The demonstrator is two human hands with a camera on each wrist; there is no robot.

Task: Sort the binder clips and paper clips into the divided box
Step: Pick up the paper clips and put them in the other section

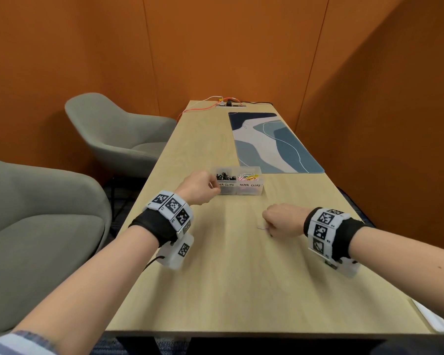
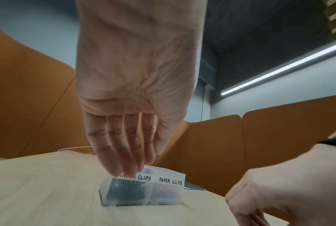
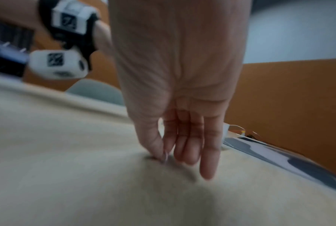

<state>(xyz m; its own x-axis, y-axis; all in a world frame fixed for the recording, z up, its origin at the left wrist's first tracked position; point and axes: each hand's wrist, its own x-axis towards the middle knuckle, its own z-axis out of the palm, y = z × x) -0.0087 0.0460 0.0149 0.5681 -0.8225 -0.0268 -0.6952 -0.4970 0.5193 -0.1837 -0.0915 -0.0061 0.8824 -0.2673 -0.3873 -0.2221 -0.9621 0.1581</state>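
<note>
A clear divided box [image 1: 250, 190] stands mid-table, labelled for binder clips on the left and paper clips on the right [image 2: 170, 191]. Black binder clips [image 1: 225, 175] fill its left half and coloured paper clips [image 1: 249, 177] its right. My left hand [image 1: 212, 187] hovers at the box's front left corner; in the left wrist view its fingers [image 2: 128, 168] hang straight down and hold nothing I can see. My right hand [image 1: 268, 226] is down on the table, nearer and to the right. Its thumb and forefinger [image 3: 164, 157] pinch a thin purple paper clip [image 1: 262, 228] lying there; the picture is blurred.
A blue and white desk mat [image 1: 274, 142] lies behind the box on the right. A power socket with orange cables [image 1: 230, 103] sits at the table's far end. Two grey chairs [image 1: 118, 134] stand to the left. A white sheet [image 1: 431, 319] overhangs the near right corner.
</note>
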